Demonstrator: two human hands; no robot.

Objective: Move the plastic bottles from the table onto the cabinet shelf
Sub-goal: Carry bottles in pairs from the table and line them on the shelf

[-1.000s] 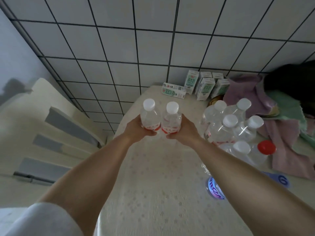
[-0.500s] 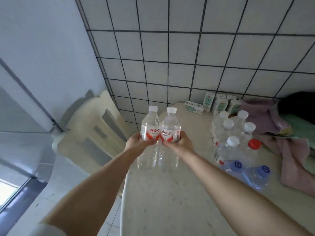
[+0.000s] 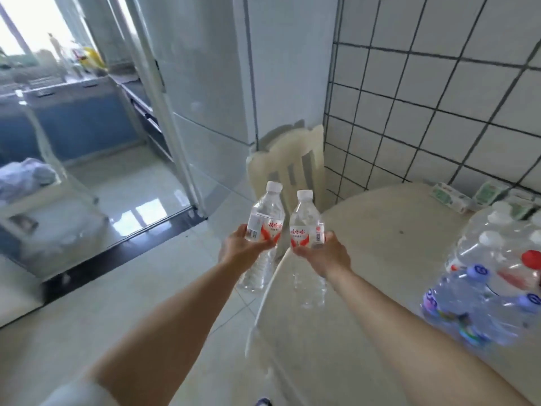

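From the head view, the left hand (image 3: 243,249) grips one clear bottle (image 3: 265,227) and the right hand (image 3: 323,254) grips another bottle (image 3: 306,230), both upright in the air beside the table (image 3: 366,259), where more blurred bottles (image 3: 494,273) stand.

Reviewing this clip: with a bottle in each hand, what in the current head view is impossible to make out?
- Cabinet shelf: not in the head view at all.
- Bottle cluster on the table: motion-blurred and cut by the right edge; count unclear.
- Cartons by the tiled wall: print blurred, unreadable.
- Left hand and right hand: fingers mostly hidden behind the left bottle and right bottle.
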